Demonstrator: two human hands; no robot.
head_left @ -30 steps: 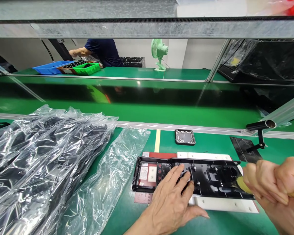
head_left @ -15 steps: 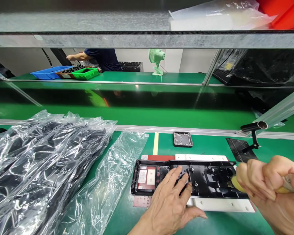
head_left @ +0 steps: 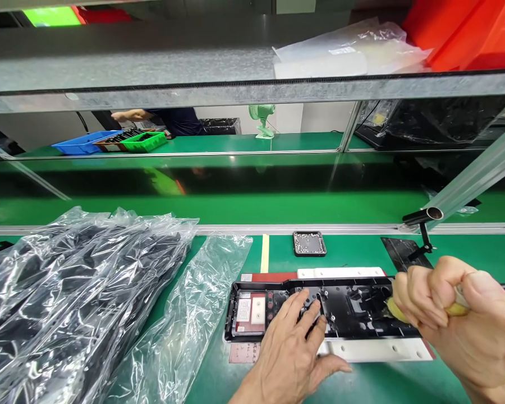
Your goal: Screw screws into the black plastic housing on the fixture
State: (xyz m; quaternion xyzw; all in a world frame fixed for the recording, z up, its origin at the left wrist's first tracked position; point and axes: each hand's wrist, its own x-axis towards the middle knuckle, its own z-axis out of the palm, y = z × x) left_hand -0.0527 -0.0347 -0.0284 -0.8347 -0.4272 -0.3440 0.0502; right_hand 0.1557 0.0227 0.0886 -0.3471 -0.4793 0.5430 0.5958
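Green tabletop of an assembly line, seen from beside the worker, with a dark conveyor band and a steel shelf beyond it. Landmark: the long black plastic housing, lying flat and open side up on a white fixture plate.

Far left of the housing: a heap of clear plastic bags with dark parts inside, and one flattened bag reaching almost to the housing's left end.

On the housing's left-centre: the left hand, palm down, fingers spread and pressing on the inner ribs; its grip is open and flat, holding nothing, only pinning the part.

Just behind the housing: a small black tray of screws, apart from it.

At the housing's right end: the right hand, its grip closed in a fist around a yellowish tool handle whose tip points into the housing; the tip itself is hidden.

Behind the right end: a black flat piece and a metal tube.

Handling, as judged: the housing looks light, thin-walled and stiff but likely to flex along its length, with a glossy and probably slippery surface. It is best held by the outer rim or pressed down on the ribbed middle, away from the labelled board at its left end.
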